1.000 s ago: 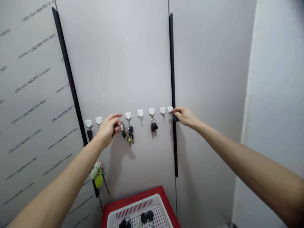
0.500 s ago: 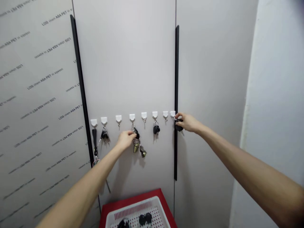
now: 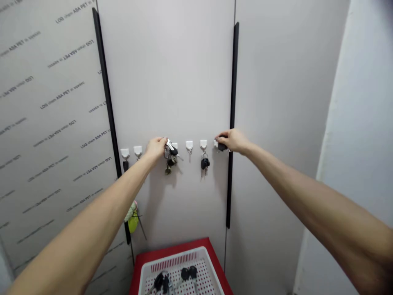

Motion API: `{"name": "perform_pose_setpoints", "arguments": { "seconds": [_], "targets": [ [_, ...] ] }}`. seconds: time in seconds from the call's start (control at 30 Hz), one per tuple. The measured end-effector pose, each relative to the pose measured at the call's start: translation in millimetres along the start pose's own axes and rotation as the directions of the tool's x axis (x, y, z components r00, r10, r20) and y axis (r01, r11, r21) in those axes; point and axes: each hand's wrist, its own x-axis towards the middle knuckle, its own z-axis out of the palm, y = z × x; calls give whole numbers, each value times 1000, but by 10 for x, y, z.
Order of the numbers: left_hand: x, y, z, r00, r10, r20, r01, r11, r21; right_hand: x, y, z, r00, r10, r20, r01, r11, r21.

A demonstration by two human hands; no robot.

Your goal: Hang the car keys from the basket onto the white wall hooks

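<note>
My left hand [image 3: 156, 148] is up at the row of white adhesive hooks, its fingers closed on a bunch of metal keys with a black fob [image 3: 170, 155]. A silver key sticks out above my fingers, and the hook behind the bunch is mostly hidden. My right hand [image 3: 233, 140] holds a black key fob [image 3: 222, 146] against the rightmost hook [image 3: 215, 144]. I cannot tell whether that fob's ring is on the hook. A black car key [image 3: 205, 163] hangs between my hands.
Black vertical door handles [image 3: 232, 123] run down the grey cabinet doors, with printed film on the left door. A green fob [image 3: 133, 222] hangs low on the left. Below stands a white basket [image 3: 196, 256] holding keys [image 3: 187, 273], on a red surface [image 3: 172, 250].
Both hands have risen to the hook row. The key bunch has gone up with my left hand, and the black fob has gone up with my right. The view has shifted slightly.
</note>
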Motion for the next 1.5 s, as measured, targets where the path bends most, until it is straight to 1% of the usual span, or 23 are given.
{"name": "perform_pose_setpoints", "arguments": {
  "seconds": [0.07, 0.13, 0.2, 0.23, 0.3, 0.4, 0.43, 0.5, 0.57, 0.6, 0.63, 0.7, 0.87, 0.97, 1.0, 1.03, 1.1, 1.17, 1.2, 1.27, 1.37, 1.47, 1.5],
  "targets": [
    [-46, -18, -2, 997, 16, 71, -10, 997, -80, -192, -92, 263, 978, -130, 164, 114, 988, 102],
    [-129, -67, -28, 966, -8, 260, 39, 993, -115, -505, -132, 630, 892, -264, 366, 196, 957, 212],
    [-213, -141, -68, 874, -84, 479, 137, 988, -76, -903, -118, 1057, 833, -299, 465, 198, 947, 254],
    [-247, -179, -90, 824, -123, 553, 174, 984, -41, -1111, -95, 1272, 814, -276, 512, 143, 948, 285],
    [-297, -239, -132, 786, -160, 597, 200, 980, 0, -1482, -37, 1651, 745, -225, 628, 23, 950, 313],
    [-378, -270, -186, 812, -142, 566, 177, 984, -6, -1733, 15, 1932, 691, -212, 690, -51, 939, 340],
    [-430, -278, -200, 804, -140, 579, 169, 986, 3, -1704, 12, 1922, 712, -215, 668, -51, 933, 356],
    [-599, -335, -212, 756, -152, 637, 141, 988, 68, -1491, -21, 1759, 835, -168, 524, -58, 920, 387],
    [-857, -487, -199, 720, -174, 672, 92, 984, 156, -1158, -66, 1482, 981, 16, 193, -95, 910, 403],
    [-1010, -604, -181, 719, -185, 670, 72, 978, 194, -985, -82, 1340, 994, 111, -23, -94, 914, 396],
    [-1173, -743, -156, 719, -203, 665, 61, 971, 230, -827, -91, 1214, 957, 204, -205, -113, 916, 385],
    [-1500, -1067, -96, 711, -259, 654, 46, 945, 324, -587, -82, 1045, 905, 248, -345, -125, 931, 342],
    [-2096, -1815, -17, 701, -418, 577, -58, 774, 631, -385, 10, 920, 937, 193, -290, -139, 971, 196],
    [-2155, -1952, -101, 666, -453, 593, -114, 724, 681, -292, -44, 743, 923, 129, -363, -70, 983, 172],
    [-2111, -1914, -150, 682, -424, 595, -124, 736, 666, -243, -96, 659, 919, 103, -382, -46, 987, 157],
    [-2035, -1833, -206, 721, -375, 582, -127, 755, 643, -190, -164, 573, 917, 76, -392, -22, 990, 139],
    [-1801, -1570, -329, 847, -203, 491, -143, 803, 579, -107, -325, 440, 933, 16, -359, 26, 994, 110],
    [-1501, -1242, -454, 951, 11, 309, -179, 833, 523, -118, -474, 422, 978, -66, -198, 89, 990, 110],
    [-1346, -1087, -513, 978, 106, 182, -187, 834, 519, -180, -525, 475, 991, -116, -65, 123, 985, 124],
    [-1061, -846, -617, 971, 240, -25, -187, 814, 549, -431, -547, 716, 947, -203, 249, 164, 972, 169],
    [-754, -730, -736, 913, 320, -254, -115, 799, 591, -1008, -390, 1292, 742, -278, 610, 175, 959, 225],
    [-599, -841, -824, 867, 269, -419, 8, 833, 553, -1453, -231, 1778, 645, -253, 721, 198, 967, 163],
    [-572, -897, -849, 877, 213, -430, 53, 848, 527, -1500, -241, 1862, 660, -249, 709, 203, 968, 150]
  ]
}}
